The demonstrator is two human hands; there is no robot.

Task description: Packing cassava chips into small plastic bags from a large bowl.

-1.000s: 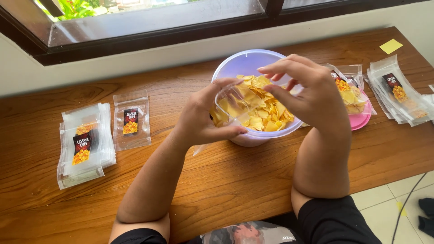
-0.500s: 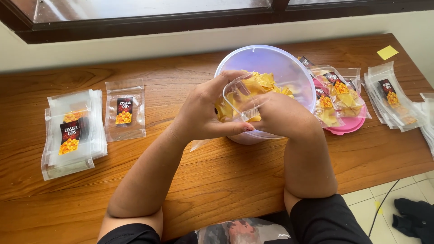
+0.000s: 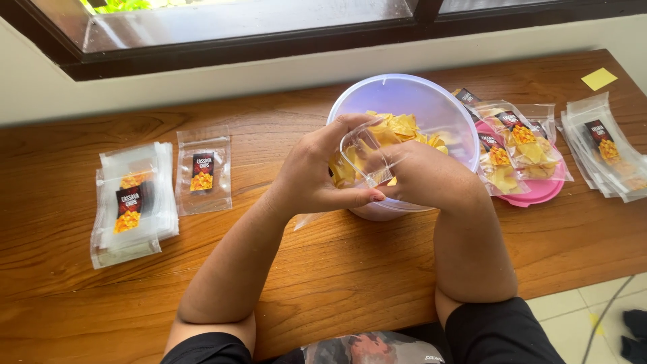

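From the head camera we look down on a wooden worktop (image 3: 350, 269) under a window, and both our hands meet over the near rim of a pale round bowl (image 3: 431, 108) heaped with yellow chips (image 3: 404, 128). Our left hand (image 3: 317, 175) is clenched around a small clear pouch (image 3: 364, 156), thumb under and fingers over its top, so the pouch mouth gapes toward the right. Its long axis runs from that open mouth by the bowl down and leftward to a tail that pokes out below the left wrist onto the worktop. Our right hand (image 3: 428, 178) lies just beside that mouth, touching it, fingers curled inward toward the opening; we cannot tell whether those fingers pinch any chips, since the tips are hidden behind the pouch. The pouch therefore sits directly left of the right hand, and the chips lie just beyond both. To the right, filled pouches (image 3: 515, 145) rest on a pink lid (image 3: 539, 194), with a fan of flat empty pouches (image 3: 606, 152) farther right. On the left lie a stack of labelled empty pouches (image 3: 131, 202) and a single pouch (image 3: 203, 172) beside it.
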